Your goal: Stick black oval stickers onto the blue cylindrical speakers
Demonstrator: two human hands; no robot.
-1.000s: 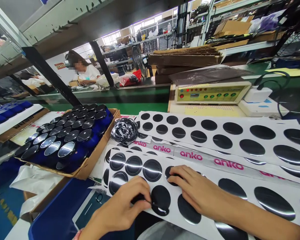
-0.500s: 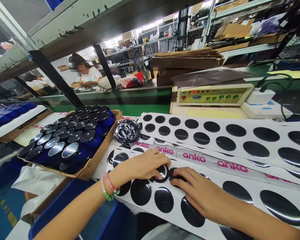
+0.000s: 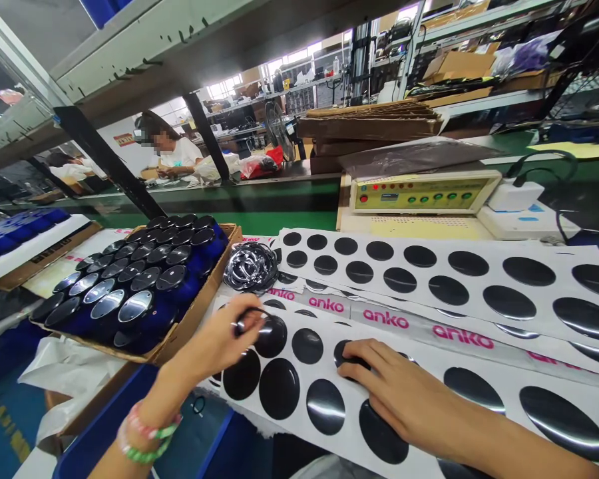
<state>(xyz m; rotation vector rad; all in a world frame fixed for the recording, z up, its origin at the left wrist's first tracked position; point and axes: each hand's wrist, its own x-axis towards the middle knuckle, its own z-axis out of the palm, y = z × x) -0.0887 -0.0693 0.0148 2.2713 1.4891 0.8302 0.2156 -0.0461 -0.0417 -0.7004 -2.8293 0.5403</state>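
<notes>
In the head view, my left hand (image 3: 239, 332) is closed in a pinch on a thin black ring (image 3: 267, 318), raised over the left end of a white sheet (image 3: 299, 426) of round black stickers. My right hand (image 3: 384, 372) lies on that sheet with its fingers spread and bent, the tips touching a black round sticker (image 3: 340, 354) that they partly cover. A shiny tangle of thin black rings (image 3: 250, 266) lies just beyond my left hand. Another small black ring (image 3: 198, 404) shows below my left wrist, near the sheet's edge.
More sticker sheets (image 3: 469, 286) lie behind, beside a plastic strip printed "anko" (image 3: 387, 319). At left, a carton (image 3: 167, 342) holds blue cups with black round ends (image 3: 134, 306). A control box (image 3: 424, 193) stands at the back. A blue bin (image 3: 104, 426) sits below. Another person (image 3: 172, 153) sits far off.
My left hand has lifted from the sheet and moved left, carrying a thin black ring. The sticker it covered is now exposed. My right hand stays nearly in place.
</notes>
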